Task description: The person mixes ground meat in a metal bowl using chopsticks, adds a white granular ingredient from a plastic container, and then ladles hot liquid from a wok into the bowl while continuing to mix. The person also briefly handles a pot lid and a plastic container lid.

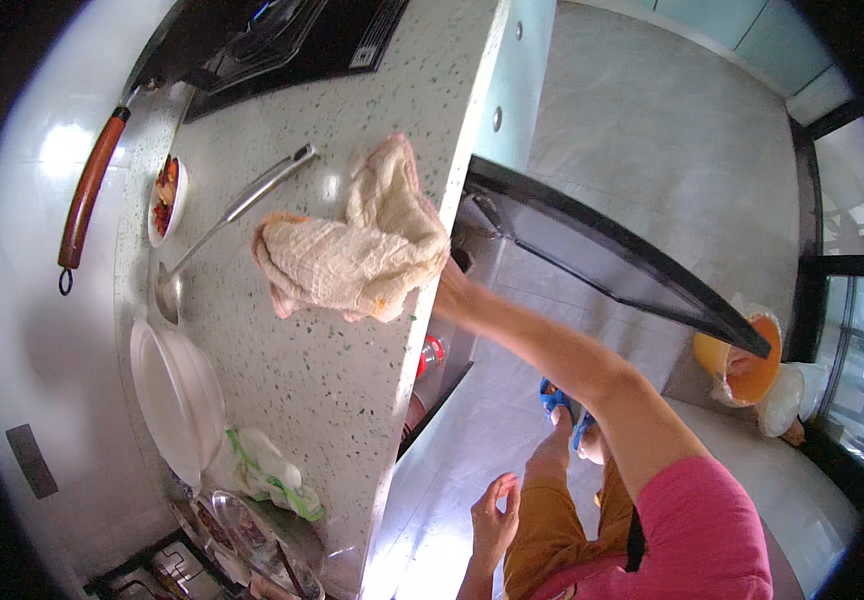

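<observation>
My right arm reaches across to the counter, and the right hand (450, 291) goes below the counter's edge into an open lower cabinet (469, 330). Its fingers are hidden there, so any hold is out of sight. Inside that cabinet a bottle with red on it (429, 355) shows. The black-framed cabinet door (612, 247) stands swung out beyond my forearm. Directly above the right hand, a crumpled cream cloth (357, 247) lies on the speckled countertop (312, 382). Near my thigh, my left hand (495, 517) hangs with loosely curled fingers and nothing in it.
On the counter are a metal ladle (240, 211), a small bowl of red food (167, 196), nested white bowls (180, 397) and a green-and-white plastic bag (270, 476). A wooden-handled pan (94, 187) sits by the black cooktop (289, 52). A yellow bin (713, 356) stands on the floor.
</observation>
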### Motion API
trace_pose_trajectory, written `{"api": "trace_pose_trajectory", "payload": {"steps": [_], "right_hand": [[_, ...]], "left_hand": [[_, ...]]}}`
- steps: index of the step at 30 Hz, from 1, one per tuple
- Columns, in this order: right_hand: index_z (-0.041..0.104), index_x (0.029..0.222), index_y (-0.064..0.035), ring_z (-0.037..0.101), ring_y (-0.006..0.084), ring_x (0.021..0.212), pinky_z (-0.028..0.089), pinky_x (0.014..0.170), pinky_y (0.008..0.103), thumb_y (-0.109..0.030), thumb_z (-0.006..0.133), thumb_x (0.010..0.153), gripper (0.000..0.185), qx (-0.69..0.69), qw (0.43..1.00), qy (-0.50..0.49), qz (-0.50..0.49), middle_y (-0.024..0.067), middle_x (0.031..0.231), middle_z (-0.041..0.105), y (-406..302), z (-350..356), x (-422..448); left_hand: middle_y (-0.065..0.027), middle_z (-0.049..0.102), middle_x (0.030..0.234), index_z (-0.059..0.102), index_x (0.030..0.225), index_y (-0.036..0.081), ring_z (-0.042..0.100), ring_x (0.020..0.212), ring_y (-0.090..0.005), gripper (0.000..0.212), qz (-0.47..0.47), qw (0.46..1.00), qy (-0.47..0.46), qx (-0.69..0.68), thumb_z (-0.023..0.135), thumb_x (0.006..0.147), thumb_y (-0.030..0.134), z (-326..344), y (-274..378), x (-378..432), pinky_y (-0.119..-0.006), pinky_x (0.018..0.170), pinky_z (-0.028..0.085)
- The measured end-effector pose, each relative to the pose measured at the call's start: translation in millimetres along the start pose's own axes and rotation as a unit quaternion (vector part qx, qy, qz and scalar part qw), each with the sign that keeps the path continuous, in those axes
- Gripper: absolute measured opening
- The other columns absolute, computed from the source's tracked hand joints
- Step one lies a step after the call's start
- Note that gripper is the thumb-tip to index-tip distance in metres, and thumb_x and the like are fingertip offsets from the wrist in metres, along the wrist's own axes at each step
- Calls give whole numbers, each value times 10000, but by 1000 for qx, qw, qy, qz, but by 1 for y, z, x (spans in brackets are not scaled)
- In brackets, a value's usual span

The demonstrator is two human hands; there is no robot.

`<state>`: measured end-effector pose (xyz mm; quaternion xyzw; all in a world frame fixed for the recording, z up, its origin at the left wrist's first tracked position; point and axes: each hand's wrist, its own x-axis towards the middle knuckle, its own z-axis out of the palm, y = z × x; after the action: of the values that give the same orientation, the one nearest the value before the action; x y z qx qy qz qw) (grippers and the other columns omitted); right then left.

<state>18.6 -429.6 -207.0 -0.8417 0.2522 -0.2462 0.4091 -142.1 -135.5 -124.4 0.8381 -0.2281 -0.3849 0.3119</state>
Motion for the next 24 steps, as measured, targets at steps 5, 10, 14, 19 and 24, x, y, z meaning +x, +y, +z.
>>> {"api": "trace_pose_trajectory", "payload": {"steps": [5, 10, 14, 19, 24], "right_hand": [[595, 1072, -56, 598, 221, 836, 526, 625, 317, -57, 604, 784, 289, -215, 953, 209, -52, 71, 986, 619, -59, -207, -103], [521, 1218, -105, 615, 266, 939, 496, 779, 430, -197, 459, 949, 291, -443, 820, 190, 308, 126, 1088, 585, 81, -363, -127], [456, 1304, -105, 507, 337, 1143, 429, 940, 438, -254, 368, 976, 371, -347, 898, 69, 262, 156, 1270, 499, 125, -382, -126], [512, 1178, -52, 498, 377, 1111, 418, 913, 504, -172, 400, 918, 307, -501, 799, -288, 165, 211, 1203, 499, 169, -369, -199], [631, 921, -12, 575, 369, 977, 467, 852, 479, -189, 489, 822, 248, -362, 803, -471, -42, 191, 999, 620, 75, -270, -239]], "left_hand": [[-147, 686, 968, 585, 1085, 6, 683, 896, -218, 228, -31, 998, -46, -9, 625, 869, 67, -1, 38, -18, -301, 736, 536], [-157, 681, 958, 585, 1080, -5, 678, 899, -238, 226, 36, 998, -48, -9, 613, 879, 94, -18, 65, -41, -327, 733, 535], [-124, 680, 998, 580, 1119, 17, 674, 876, -201, 257, 41, 997, -61, 40, 579, 909, 165, -40, 75, -52, -287, 610, 511], [-159, 670, 991, 584, 1107, 0, 664, 909, -261, 260, 13, 998, 17, -53, 565, 914, 173, -52, 63, -89, -361, 809, 519], [-140, 680, 984, 588, 1134, 7, 664, 898, -218, 267, -59, 977, 21, -203, 558, 919, 163, -124, 117, -130, -343, 799, 522]]}}
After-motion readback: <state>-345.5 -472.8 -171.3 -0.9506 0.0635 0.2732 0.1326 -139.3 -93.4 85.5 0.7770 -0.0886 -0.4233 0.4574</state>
